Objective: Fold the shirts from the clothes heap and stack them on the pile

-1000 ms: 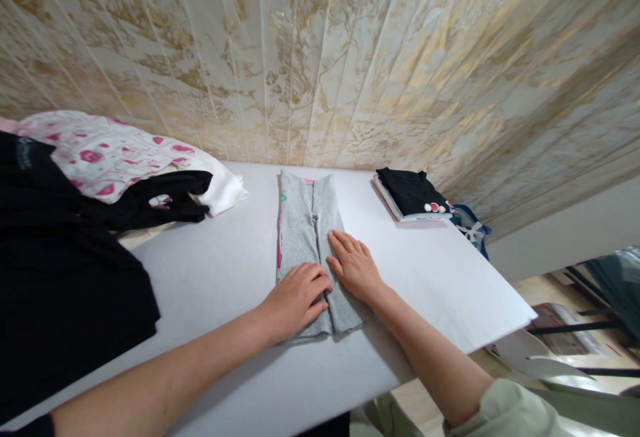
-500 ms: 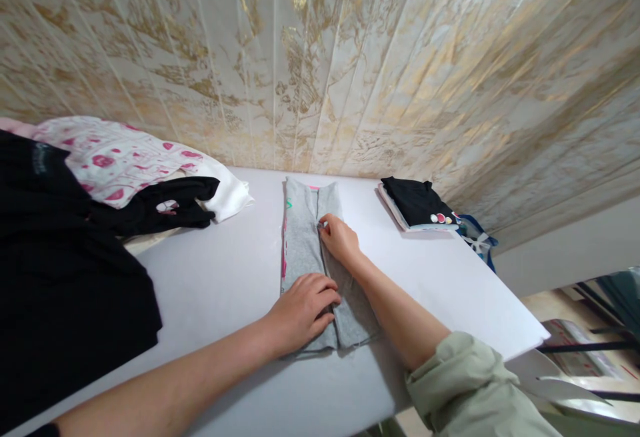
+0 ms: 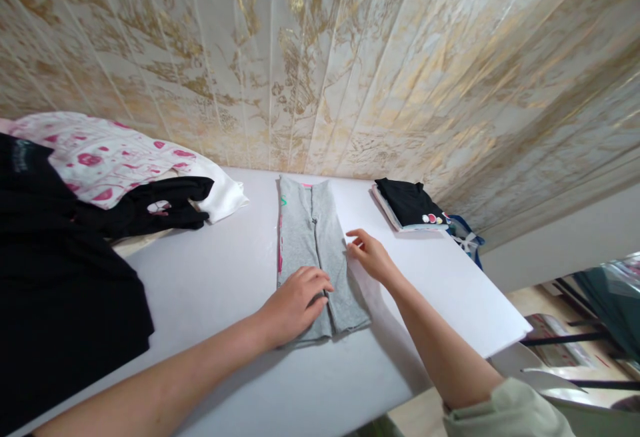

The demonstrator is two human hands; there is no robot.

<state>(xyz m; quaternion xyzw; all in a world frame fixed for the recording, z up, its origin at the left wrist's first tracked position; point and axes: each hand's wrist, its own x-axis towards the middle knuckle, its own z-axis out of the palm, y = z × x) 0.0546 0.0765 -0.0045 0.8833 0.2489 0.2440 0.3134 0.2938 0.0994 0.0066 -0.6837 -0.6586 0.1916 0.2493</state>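
A grey shirt [image 3: 300, 243] lies lengthwise on the white table, its two sides folded in so that their edges meet along the middle. Bits of pink and green print show at its left edge, and a little pink at its top. My left hand [image 3: 300, 300] rests on the lower part of the shirt, palm down, fingers loosely spread across the middle seam. Just off the shirt's right edge is my right hand [image 3: 371, 255], its fingers slightly bent and apart, with nothing in them.
To the left lie loose clothes: a large black garment [image 3: 60, 283], a white one with pink print [image 3: 105, 157] and a smaller black one [image 3: 150, 207]. A stack of folded clothes [image 3: 407, 202] sits at the back right of the table [image 3: 450, 290]. A patterned curtain [image 3: 300, 77] hangs behind.
My right hand has let go of the shirt's folded edge at the middle and moved right, off the cloth. My left hand stays on the shirt. The view has shifted slightly.
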